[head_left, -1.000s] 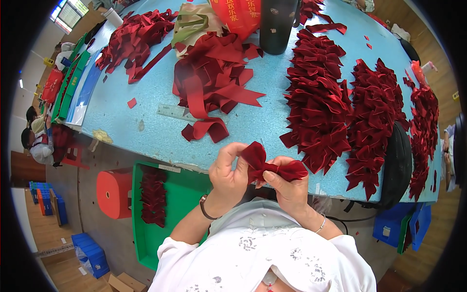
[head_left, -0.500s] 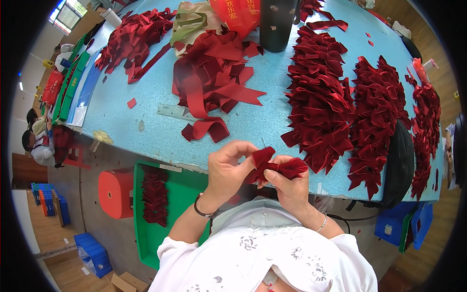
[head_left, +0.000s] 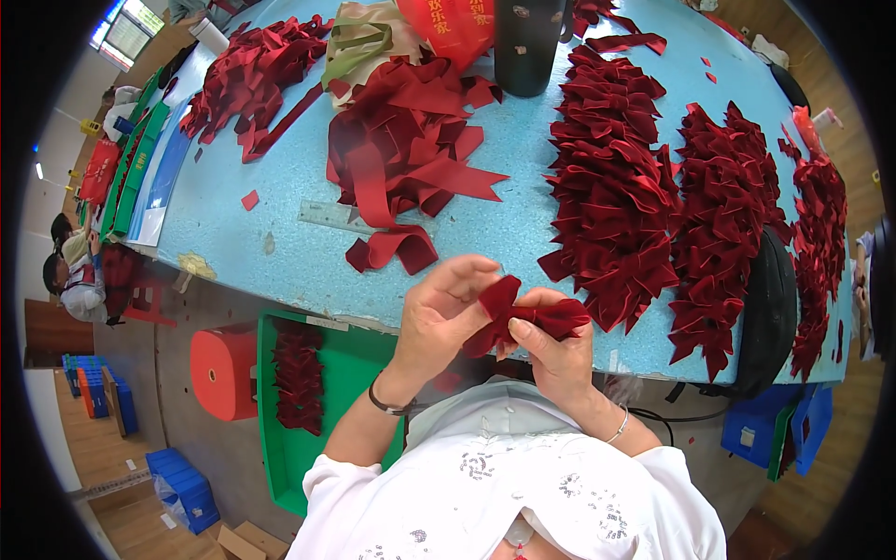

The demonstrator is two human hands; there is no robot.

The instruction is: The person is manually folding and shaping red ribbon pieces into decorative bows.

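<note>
A dark red velvet bow (head_left: 551, 320) is held between my two hands, just off the front edge of the blue table (head_left: 266, 201). My left hand (head_left: 439, 313) pinches the left loop of the bow between thumb and fingers. With thumb on top and fingers behind, my right hand (head_left: 558, 350) grips its middle and right side. Beyond my hands lies a loose heap of red ribbon pieces (head_left: 401, 121), one strip curling toward me. Long rows of finished-looking red bows (head_left: 611, 187) are stacked to the right.
A ruler (head_left: 327, 214) lies by the ribbon heap, with a black tumbler (head_left: 523, 51) behind. A black bag (head_left: 767, 317) rests at the right table edge. Below left are a green crate (head_left: 350, 373) holding bows and a red stool (head_left: 222, 371).
My left fingers have lifted and loosened slightly, and the bow's left loop stands up more. My right hand keeps its grip in nearly the same place.
</note>
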